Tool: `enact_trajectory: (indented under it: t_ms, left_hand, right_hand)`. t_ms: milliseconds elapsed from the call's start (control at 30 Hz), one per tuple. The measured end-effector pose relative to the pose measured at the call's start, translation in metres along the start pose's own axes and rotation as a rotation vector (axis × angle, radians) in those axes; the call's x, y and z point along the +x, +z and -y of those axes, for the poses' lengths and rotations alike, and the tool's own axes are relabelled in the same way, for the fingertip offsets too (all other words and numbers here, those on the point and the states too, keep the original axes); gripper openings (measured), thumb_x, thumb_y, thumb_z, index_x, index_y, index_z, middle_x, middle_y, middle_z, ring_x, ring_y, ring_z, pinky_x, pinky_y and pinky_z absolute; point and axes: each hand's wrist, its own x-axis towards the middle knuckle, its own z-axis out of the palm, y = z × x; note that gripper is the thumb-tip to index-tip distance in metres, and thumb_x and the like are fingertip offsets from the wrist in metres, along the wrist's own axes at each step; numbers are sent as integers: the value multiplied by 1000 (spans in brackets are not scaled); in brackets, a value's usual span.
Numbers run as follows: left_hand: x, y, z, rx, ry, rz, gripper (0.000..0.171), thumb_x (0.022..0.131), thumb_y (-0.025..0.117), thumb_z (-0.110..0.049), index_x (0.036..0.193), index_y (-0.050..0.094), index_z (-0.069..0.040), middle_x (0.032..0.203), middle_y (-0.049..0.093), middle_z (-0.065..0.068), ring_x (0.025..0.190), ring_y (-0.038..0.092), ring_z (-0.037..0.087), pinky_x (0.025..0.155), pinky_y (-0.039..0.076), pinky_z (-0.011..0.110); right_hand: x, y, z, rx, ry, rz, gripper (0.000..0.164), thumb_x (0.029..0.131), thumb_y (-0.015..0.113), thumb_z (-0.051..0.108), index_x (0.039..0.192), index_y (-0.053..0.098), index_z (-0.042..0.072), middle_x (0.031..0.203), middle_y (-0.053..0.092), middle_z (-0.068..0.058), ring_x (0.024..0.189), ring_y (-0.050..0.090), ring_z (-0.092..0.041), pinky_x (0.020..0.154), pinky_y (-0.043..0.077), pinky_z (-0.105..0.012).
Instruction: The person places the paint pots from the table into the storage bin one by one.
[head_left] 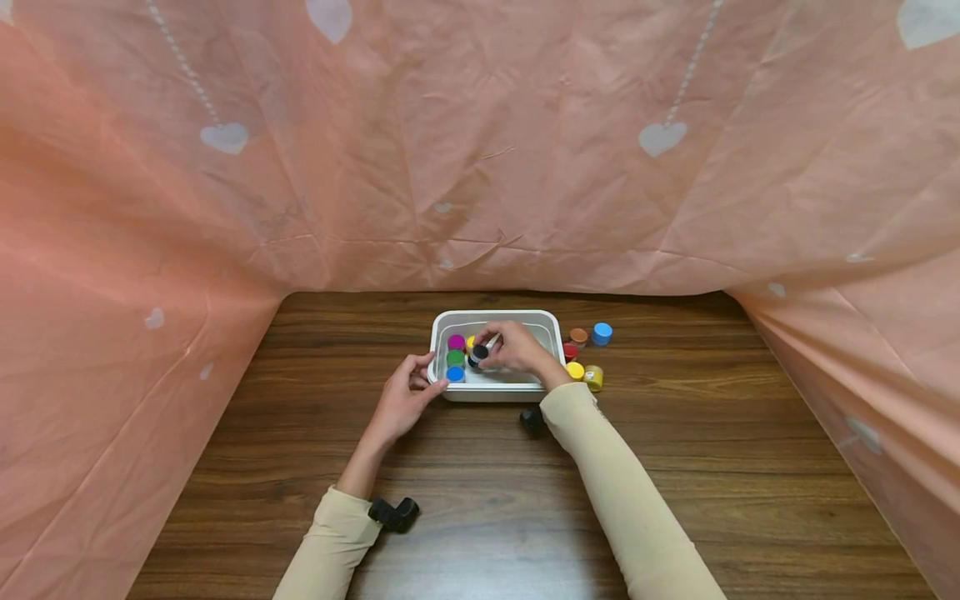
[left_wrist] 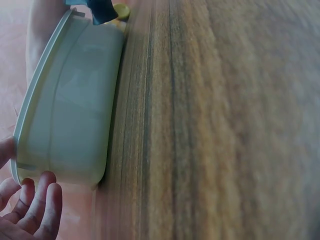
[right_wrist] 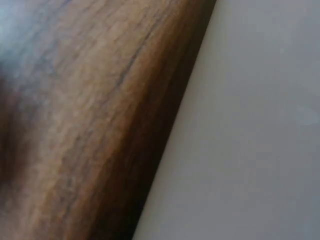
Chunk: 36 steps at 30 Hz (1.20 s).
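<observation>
A white plastic tub (head_left: 495,395) sits on the wooden table, and small lidded paint jars stand inside its left part. Among them are a purple-lidded jar (head_left: 456,342), a green-lidded jar (head_left: 455,358), a blue-lidded jar (head_left: 454,374) and a yellow-lidded jar (head_left: 471,342). My right hand (head_left: 514,347) reaches into the tub and pinches a black-lidded paint jar (head_left: 477,356) beside the green one. At the tub's left end, my left hand (head_left: 408,393) holds the rim, thumb at the front corner. The left wrist view shows its fingertips (left_wrist: 47,180) against the tub's corner.
Right of the tub stand more jars: brown (head_left: 578,337), light blue (head_left: 602,334), red (head_left: 571,352), yellow (head_left: 574,371) and a gold one (head_left: 593,378). A pink curtain (head_left: 480,167) with white hearts encloses the table (head_left: 465,475). The right wrist view shows mostly tub wall.
</observation>
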Motion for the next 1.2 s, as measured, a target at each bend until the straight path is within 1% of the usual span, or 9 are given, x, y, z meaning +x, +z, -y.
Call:
enact_trajectory:
  t_ms: [133, 267, 500, 667, 800, 900, 967, 1000, 1200]
  left_hand:
    - [-1, -1, 0, 8, -1, 3, 46, 95, 77, -14, 135, 58, 1, 124, 66, 19, 95, 64, 21, 73, 49, 20]
    - [-1, -1, 1, 14, -4, 5, 45, 95, 77, -14, 133, 59, 1, 128, 65, 18, 95, 64, 20, 73, 50, 20]
    - [0, -1, 2, 1, 9, 5, 44, 94, 78, -14, 132, 59, 0, 128, 65, 19, 96, 65, 24, 72, 50, 19]
    - [1, -1, 3, 7, 10, 6, 43, 94, 77, -14, 130, 60, 0, 131, 65, 19, 95, 65, 19, 72, 50, 18]
    - [1, -2, 2, 5, 0, 6, 44, 94, 78, -14, 132, 59, 0, 128, 66, 19, 94, 65, 20, 72, 50, 19]
    - [1, -2, 1, 1, 7, 5, 45, 95, 77, -13, 133, 59, 0, 125, 65, 21, 95, 66, 24, 71, 50, 19]
    - [0, -1, 1, -6, 6, 1, 45, 95, 77, -13, 133, 58, 1, 128, 65, 22, 97, 66, 27, 70, 48, 18]
    - [-1, -2, -3, -7, 0, 5, 45, 95, 76, -12, 133, 58, 3, 128, 64, 24, 98, 65, 29, 70, 48, 17]
    - [-1, -2, -3, -8, -9, 4, 46, 95, 76, -11, 135, 58, 1, 119, 65, 23, 95, 65, 24, 70, 49, 18]
  right_hand:
    - [3, 2, 1, -9, -13, 13, 35, 76, 90, 2, 108, 74, 5, 107, 70, -12, 78, 64, -14, 72, 53, -25]
    - [5, 6, -1, -26, 3, 26, 35, 76, 89, 0, 106, 74, 6, 105, 70, -11, 76, 64, -13, 72, 53, -24]
    - [6, 10, -4, -35, 2, 34, 32, 75, 89, -1, 102, 73, 6, 101, 68, -9, 75, 63, -12, 72, 54, -26]
    - [7, 11, -6, -64, 2, 35, 31, 75, 89, 0, 101, 73, 6, 99, 68, -8, 74, 62, -11, 73, 54, -25]
    - [8, 12, -6, -60, 3, 39, 31, 76, 89, -1, 102, 73, 6, 100, 67, -9, 75, 64, -12, 73, 55, -26]
    - [8, 11, -6, -55, -4, 37, 31, 76, 88, -2, 103, 73, 5, 100, 67, -10, 75, 65, -13, 74, 56, -27]
    - [8, 11, -5, -59, -9, 35, 31, 76, 88, -2, 103, 74, 5, 100, 68, -10, 75, 66, -13, 74, 56, -27]
    - [8, 11, -5, -57, -11, 35, 31, 77, 88, -2, 104, 74, 5, 100, 68, -10, 76, 66, -13, 74, 56, -27]
    - [8, 10, -4, -51, -13, 48, 32, 80, 86, -1, 110, 76, 4, 101, 71, -12, 78, 67, -13, 75, 56, -26]
